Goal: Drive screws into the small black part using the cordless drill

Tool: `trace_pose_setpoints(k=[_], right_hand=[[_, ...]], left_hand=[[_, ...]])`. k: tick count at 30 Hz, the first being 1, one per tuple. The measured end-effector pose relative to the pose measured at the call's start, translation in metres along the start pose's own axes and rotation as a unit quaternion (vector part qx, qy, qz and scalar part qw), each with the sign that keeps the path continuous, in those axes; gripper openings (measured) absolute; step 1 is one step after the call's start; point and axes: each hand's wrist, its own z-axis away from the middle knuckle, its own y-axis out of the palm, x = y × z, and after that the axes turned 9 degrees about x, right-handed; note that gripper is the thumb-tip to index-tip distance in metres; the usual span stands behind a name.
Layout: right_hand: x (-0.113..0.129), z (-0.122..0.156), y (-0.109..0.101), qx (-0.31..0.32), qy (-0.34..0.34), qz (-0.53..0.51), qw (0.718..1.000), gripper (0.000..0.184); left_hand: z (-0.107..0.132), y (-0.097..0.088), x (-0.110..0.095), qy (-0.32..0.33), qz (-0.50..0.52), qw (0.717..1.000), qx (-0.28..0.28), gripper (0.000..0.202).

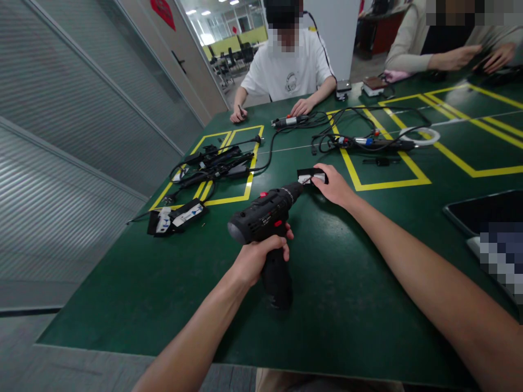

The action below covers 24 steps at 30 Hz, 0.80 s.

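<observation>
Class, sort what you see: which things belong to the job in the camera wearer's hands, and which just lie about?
In hand:
- black drill, gripped by the left hand
- small black-and-white block, held by the right hand

Apparently just lying about:
- tangle of black cables and tools
- white ring

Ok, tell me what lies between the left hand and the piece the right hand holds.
In the head view, the black drill spans that stretch: the left hand grips its handle, and its chuck points at the piece.
</observation>
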Motion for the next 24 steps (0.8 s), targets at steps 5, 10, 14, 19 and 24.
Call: trace_pose_setpoints(k=[5, 10, 14, 19, 24], right_hand=[[0.0002, -0.0003, -0.0005, 0.001, 0.002, -0.002, 1.000, 0.040], [0.0013, -0.0002, -0.0010, 0.002, 0.005, -0.004, 1.000, 0.040], [0.0019, 0.0002, -0.0011, 0.002, 0.005, -0.006, 1.000, 0.040], [0.0012, 0.0005, -0.0013, 0.005, 0.003, -0.011, 1.000, 0.043], [0.0009, 0.0011, -0.0032, 0.016, 0.003, -0.019, 1.000, 0.050]], left_hand=[[0.0010, 0.0009, -0.0018, -0.004, -0.005, 1.000, -0.003, 0.030], [0.0028, 0.0014, -0.0030, -0.005, -0.008, 1.000, -0.005, 0.030], [0.0041, 0.0005, -0.0017, -0.006, -0.016, 1.000, 0.007, 0.029], [0.0047, 0.0001, -0.0012, -0.007, -0.024, 1.000, 0.013, 0.026], [0.0056, -0.0008, -0.0012, -0.006, -0.032, 0.999, 0.011, 0.026]])
